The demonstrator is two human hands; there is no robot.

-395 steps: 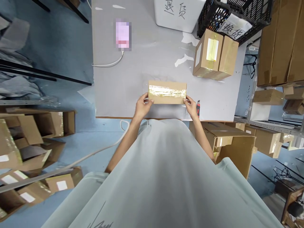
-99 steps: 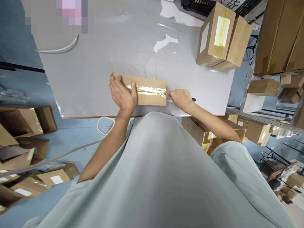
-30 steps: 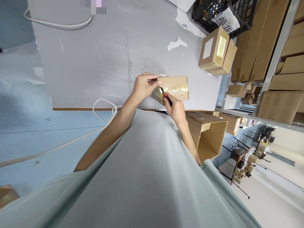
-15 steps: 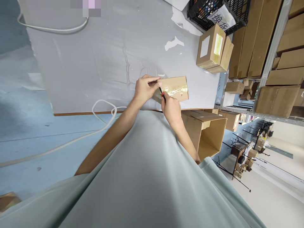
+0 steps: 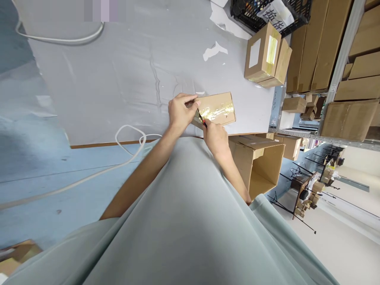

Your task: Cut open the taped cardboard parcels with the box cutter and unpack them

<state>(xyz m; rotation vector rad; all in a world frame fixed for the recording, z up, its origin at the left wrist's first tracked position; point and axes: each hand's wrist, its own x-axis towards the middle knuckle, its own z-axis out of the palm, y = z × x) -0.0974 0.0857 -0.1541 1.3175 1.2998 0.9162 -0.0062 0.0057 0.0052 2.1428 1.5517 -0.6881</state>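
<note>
Now the right hand [image 5: 216, 136], clenched on the red-handled utility knife [image 5: 202, 121], has drawn lower along the tape-sealed brown cardboard box [image 5: 216, 109]; the left hand [image 5: 179, 111] still grasps its end, so cutting continues.

Person is wearing a loose pale grey-green short-sleeved shirt [image 5: 190, 221], plain and softly creased; both forearms are showing bare beyond the sleeves.
</note>
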